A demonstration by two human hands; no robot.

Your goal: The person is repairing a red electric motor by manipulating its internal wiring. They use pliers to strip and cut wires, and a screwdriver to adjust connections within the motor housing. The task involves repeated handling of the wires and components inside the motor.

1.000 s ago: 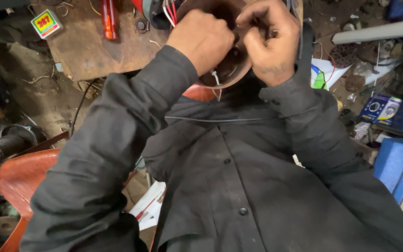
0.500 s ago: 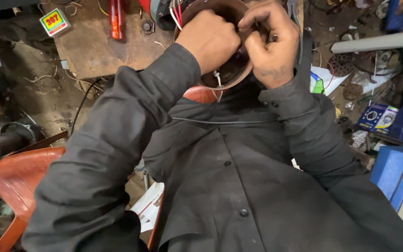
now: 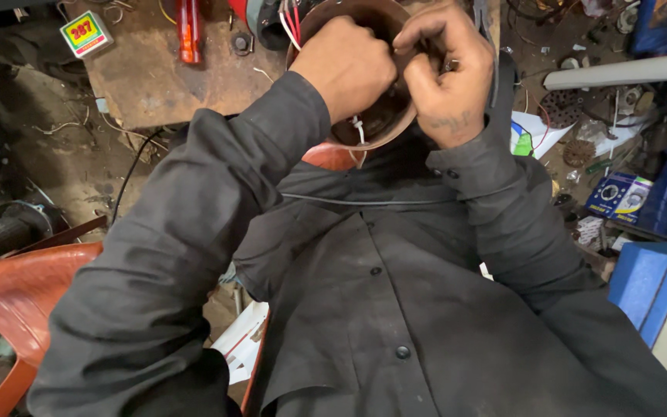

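What changed: not much honestly. Both hands sit in the same spot on the rim as a second ago; only the view has drifted a touch, so the fiddly wire work is still in hand.

Left hand (image 3: 347,68): at 12 o'clock, closed into a fist over the rim of the round brown motor housing (image 3: 380,123). The grip is pressed together, seems to be pinching a thin white wire (image 3: 358,131) that dangles below it, though I can't see the fingertips.

Right hand (image 3: 448,73): just beside the left, touching it, fingers curled tight onto the same rim. Can't tell what's between them.

Where the housing is: held up at 12 o'clock, above the dark shirt, mostly hidden by both hands.

Red and white leads (image 3: 291,22): poking out at its upper left.

Around: wooden tabletop (image 3: 156,77) at 11 o'clock with a red tool (image 3: 188,31); orange plastic chair (image 3: 25,293) at 8 o'clock; blue box (image 3: 661,293) at 4 o'clock.

In the way: the hands themselves block the view.
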